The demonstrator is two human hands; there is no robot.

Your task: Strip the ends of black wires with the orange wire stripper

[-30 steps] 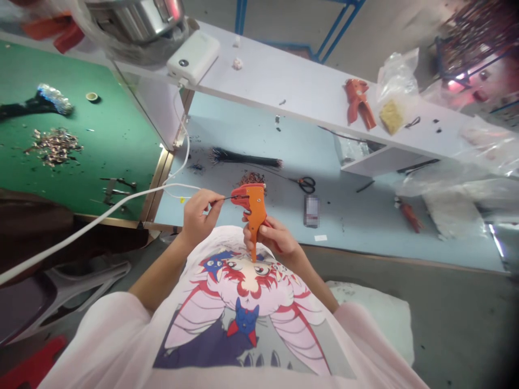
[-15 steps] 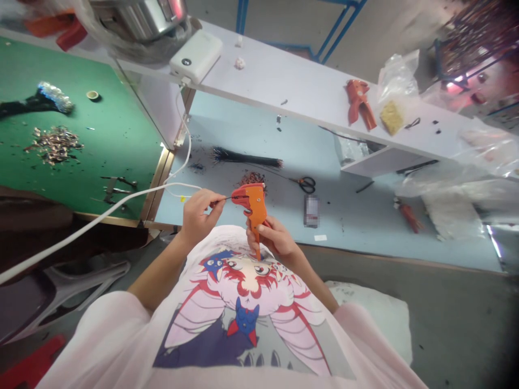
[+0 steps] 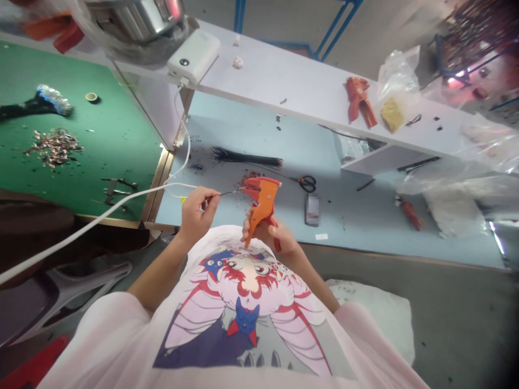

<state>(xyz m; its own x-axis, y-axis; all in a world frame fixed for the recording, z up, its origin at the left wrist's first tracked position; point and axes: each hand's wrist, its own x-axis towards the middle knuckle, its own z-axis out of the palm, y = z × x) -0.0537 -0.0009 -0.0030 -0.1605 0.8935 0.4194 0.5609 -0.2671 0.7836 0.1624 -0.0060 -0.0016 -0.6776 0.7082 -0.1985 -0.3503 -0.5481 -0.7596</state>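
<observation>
Between thumb and fingers, my left hand (image 3: 198, 212) pinches a thin dark wire (image 3: 230, 193), whose far end points right to the tool's jaws. My right hand (image 3: 273, 232) is wrapped round an orange and red wire stripper (image 3: 263, 195); its handles are spread apart and its jaws face left. Whether the wire tip touches the jaws I cannot tell. Behind the tool lies a pile of small stripped scraps (image 3: 250, 177), partly hidden by it. Farther back rests a bundle of black wires (image 3: 247, 158) on the light blue table (image 3: 227, 119).
Scissors (image 3: 307, 183) and a blurred-out small object (image 3: 312, 209) lie to the right. A white power bank (image 3: 194, 56) sits on the shelf (image 3: 292, 75), its white cable (image 3: 121, 202) running across my left side. Another wire stripper (image 3: 360, 101) lies on the shelf.
The wire stripper has moved slightly right and tilted, and its handles have spread apart. My left hand has shifted a little left, with more of the wire now showing outside the jaws.
</observation>
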